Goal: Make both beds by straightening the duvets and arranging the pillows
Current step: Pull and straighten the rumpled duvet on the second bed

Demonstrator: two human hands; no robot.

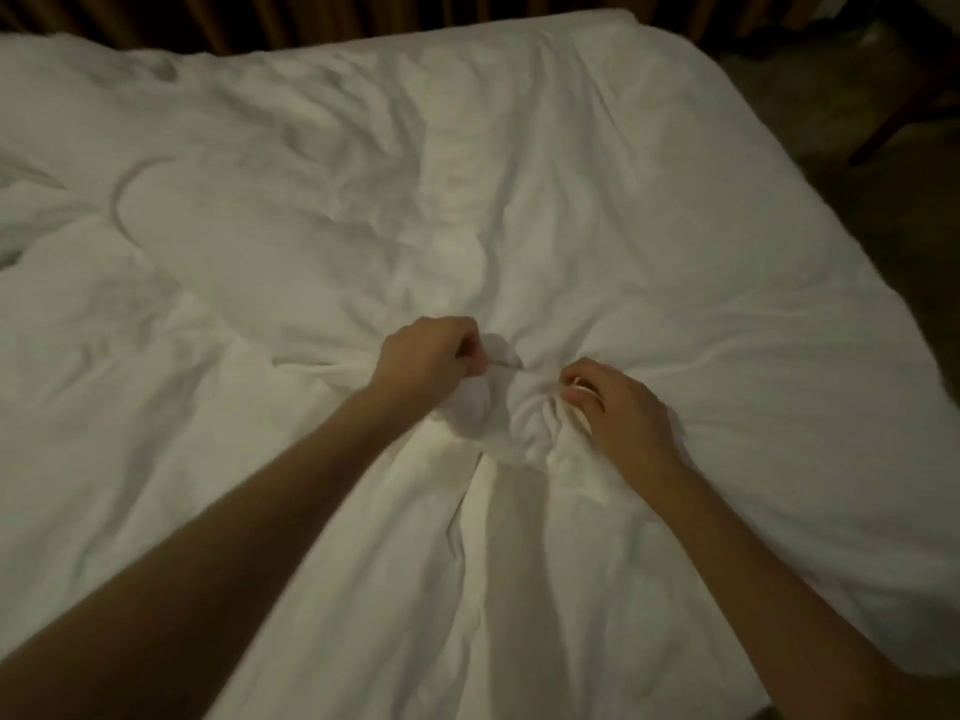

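1. Head view: left hand [431, 358] and right hand [618, 407] close together near the middle of the white duvet [597, 210], each with fingers curled round a bunched fistful of cloth.
2. Duvet spread over most of the bed, creased on the left, smoother toward the right edge; folds fanning out from the 2 fists.
3. Probably best done by lifting both bunches a little, drawing the hands apart, then pulling back toward the body so the folds flatten.
4. Worth keeping an even pull on both sides to avoid a skewed cover.
5. Far edge of bed against a dark curtain [260, 18]; right edge open to dim floor [857, 210], with a chair leg [898, 122] nearby.
6. No pillows in sight.
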